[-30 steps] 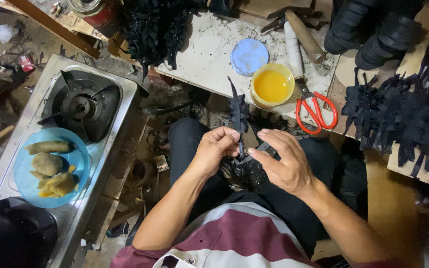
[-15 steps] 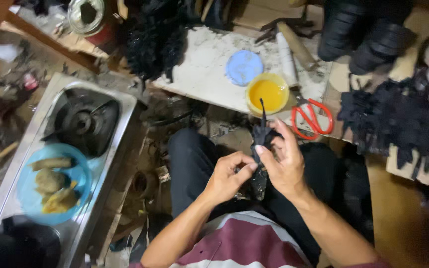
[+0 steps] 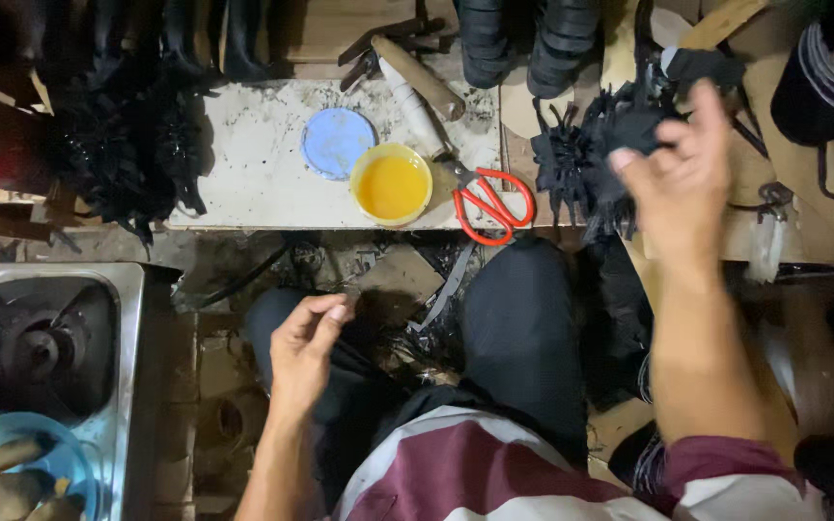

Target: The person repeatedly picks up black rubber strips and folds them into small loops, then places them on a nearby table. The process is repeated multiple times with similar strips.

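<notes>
Black cut pieces — handling and surroundings

Black cut pieces (image 3: 581, 159) lie in a loose heap at the right end of the white work board (image 3: 243, 183), spilling past its right edge onto the cardboard beyond. They look thin, limp and light, probably rubber or leather strips with fringed ends; they should bend freely and tangle with one another. A pinch at the broader body of one piece, not at its thin tips, seems the surest hold.

The right hand (image 3: 678, 183) is over the heap, fingers spread and slightly curled, the fingertips at or on a dark piece at the top of the pile; motion blur prevents saying whether anything is actually gripped. The left hand (image 3: 306, 352) hangs low over the lap, thumb and forefinger brought close together — whether something small sits between them cannot be told.

Containers: a yellow bowl (image 3: 391, 183) near the board's front edge holds an orange-yellow liquid, likely adhesive, filled fairly high. A round blue lid (image 3: 337, 142) lies flat just beside it, toward the back. Red-handled scissors (image 3: 489, 203) rest at the front right corner, touching the bowl's right side. A blue plate (image 3: 12, 463) with brownish food sits on the steel stove (image 3: 41, 347) at far left.
</notes>
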